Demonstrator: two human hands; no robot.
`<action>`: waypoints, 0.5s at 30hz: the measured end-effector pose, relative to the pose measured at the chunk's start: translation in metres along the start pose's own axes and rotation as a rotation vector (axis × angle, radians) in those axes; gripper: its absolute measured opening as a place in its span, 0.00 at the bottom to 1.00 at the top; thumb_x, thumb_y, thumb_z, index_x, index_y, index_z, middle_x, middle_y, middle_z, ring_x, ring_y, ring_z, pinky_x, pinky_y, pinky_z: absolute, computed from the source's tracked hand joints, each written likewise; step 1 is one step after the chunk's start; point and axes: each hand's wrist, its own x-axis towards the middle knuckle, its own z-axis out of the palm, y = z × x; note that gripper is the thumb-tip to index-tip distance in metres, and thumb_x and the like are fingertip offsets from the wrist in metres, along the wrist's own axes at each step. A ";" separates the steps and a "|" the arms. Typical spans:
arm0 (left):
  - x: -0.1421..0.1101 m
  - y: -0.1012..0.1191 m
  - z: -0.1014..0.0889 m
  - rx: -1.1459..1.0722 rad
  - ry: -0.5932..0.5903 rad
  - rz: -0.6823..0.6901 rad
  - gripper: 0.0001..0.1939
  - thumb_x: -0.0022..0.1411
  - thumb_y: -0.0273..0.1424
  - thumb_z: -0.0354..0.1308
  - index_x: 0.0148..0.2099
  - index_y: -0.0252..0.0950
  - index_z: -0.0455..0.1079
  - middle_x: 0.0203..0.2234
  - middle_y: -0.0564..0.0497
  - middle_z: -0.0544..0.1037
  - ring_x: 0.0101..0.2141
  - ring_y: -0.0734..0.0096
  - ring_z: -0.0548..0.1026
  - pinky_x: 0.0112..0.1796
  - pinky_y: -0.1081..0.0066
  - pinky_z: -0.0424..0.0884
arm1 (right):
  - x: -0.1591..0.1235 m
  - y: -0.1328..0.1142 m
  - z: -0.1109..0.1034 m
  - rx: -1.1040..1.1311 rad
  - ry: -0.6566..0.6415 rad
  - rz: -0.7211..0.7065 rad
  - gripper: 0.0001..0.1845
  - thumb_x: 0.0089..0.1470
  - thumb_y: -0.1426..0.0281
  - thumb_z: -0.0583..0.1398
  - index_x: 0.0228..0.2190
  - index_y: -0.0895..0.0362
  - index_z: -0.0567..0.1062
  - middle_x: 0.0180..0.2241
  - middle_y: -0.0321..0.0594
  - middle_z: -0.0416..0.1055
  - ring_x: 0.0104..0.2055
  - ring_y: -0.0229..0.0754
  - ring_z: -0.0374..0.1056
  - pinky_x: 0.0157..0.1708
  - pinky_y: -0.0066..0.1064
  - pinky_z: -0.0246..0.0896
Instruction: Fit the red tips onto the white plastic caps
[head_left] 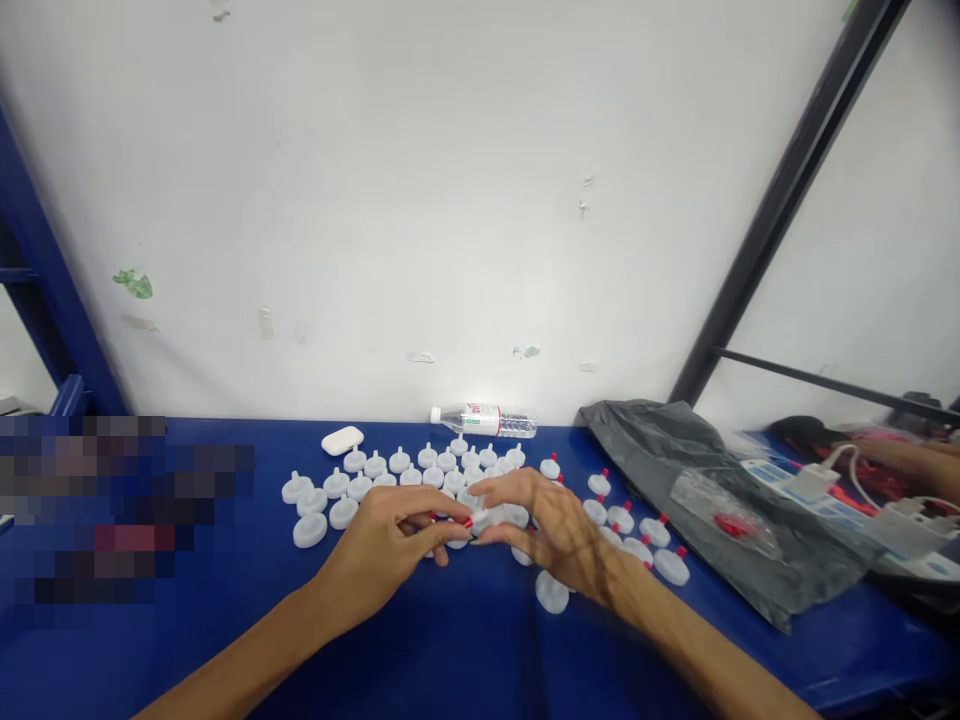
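Observation:
My left hand (390, 535) is closed, thumb and forefinger pinching a small red cap (467, 523). Facing it, my right hand (551, 525) grips a translucent white lid with a spout (486, 516) between thumb and fingers. The red cap meets the lid's spout side, but my fingers cover part of the contact. Behind and left of my hands stand many white spouted lids (310, 530), spouts up and bare. To the right lie several lids with red-tipped spouts (671, 566), some tilted. One pale lid (552, 592) lies below my right wrist.
A clear bottle (487, 420) lies along the wall, with a white rounded object (343, 441) to its left. On the right, a dark plastic sheet (675, 450) carries a clear bag of red pieces (731, 522). Beyond are power strips (810, 485) and another person's arm (911, 468).

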 end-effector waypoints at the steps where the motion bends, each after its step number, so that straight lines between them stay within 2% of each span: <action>1: 0.000 0.002 -0.001 -0.040 -0.006 -0.050 0.06 0.60 0.31 0.65 0.41 0.38 0.80 0.31 0.50 0.83 0.21 0.72 0.78 0.24 0.73 0.73 | 0.001 -0.003 -0.001 0.014 0.008 -0.019 0.16 0.61 0.63 0.63 0.49 0.53 0.70 0.45 0.42 0.79 0.46 0.42 0.76 0.46 0.34 0.72; 5: 0.001 0.010 -0.008 -0.167 -0.066 -0.198 0.33 0.50 0.32 0.72 0.59 0.46 0.70 0.49 0.47 0.80 0.28 0.71 0.79 0.19 0.78 0.64 | 0.006 -0.020 -0.006 0.064 0.039 -0.014 0.14 0.60 0.61 0.63 0.46 0.52 0.72 0.44 0.39 0.80 0.46 0.42 0.76 0.47 0.35 0.71; 7: 0.001 0.015 -0.010 -0.260 -0.177 -0.258 0.39 0.47 0.35 0.74 0.61 0.45 0.67 0.50 0.44 0.79 0.29 0.70 0.78 0.19 0.77 0.64 | 0.007 -0.029 -0.007 0.062 0.059 0.003 0.12 0.59 0.60 0.64 0.43 0.51 0.73 0.43 0.37 0.80 0.50 0.43 0.74 0.50 0.37 0.70; 9: 0.000 0.020 -0.010 -0.377 -0.336 -0.290 0.31 0.47 0.37 0.72 0.55 0.39 0.73 0.42 0.45 0.81 0.27 0.72 0.74 0.21 0.76 0.66 | 0.006 -0.035 -0.008 0.063 0.049 0.009 0.11 0.59 0.61 0.65 0.43 0.49 0.73 0.44 0.35 0.80 0.54 0.45 0.70 0.53 0.38 0.68; 11: -0.001 0.025 -0.008 -0.455 -0.456 -0.287 0.21 0.48 0.38 0.70 0.44 0.35 0.78 0.34 0.48 0.80 0.26 0.74 0.71 0.22 0.75 0.64 | 0.004 -0.038 -0.007 0.071 0.032 -0.007 0.10 0.61 0.63 0.64 0.44 0.49 0.73 0.44 0.34 0.80 0.54 0.44 0.69 0.53 0.38 0.68; 13: -0.002 0.029 -0.005 -0.464 -0.494 -0.274 0.16 0.49 0.37 0.69 0.37 0.32 0.79 0.28 0.50 0.78 0.25 0.76 0.69 0.22 0.76 0.60 | 0.000 -0.038 -0.006 0.055 0.023 -0.044 0.09 0.62 0.63 0.63 0.44 0.49 0.73 0.42 0.35 0.81 0.50 0.44 0.71 0.53 0.38 0.68; 15: -0.004 0.032 -0.004 -0.446 -0.483 -0.278 0.16 0.48 0.38 0.70 0.35 0.31 0.80 0.25 0.52 0.76 0.23 0.77 0.67 0.22 0.75 0.59 | -0.003 -0.037 -0.003 0.015 -0.022 -0.030 0.09 0.61 0.62 0.63 0.43 0.49 0.75 0.41 0.38 0.81 0.47 0.45 0.73 0.52 0.40 0.68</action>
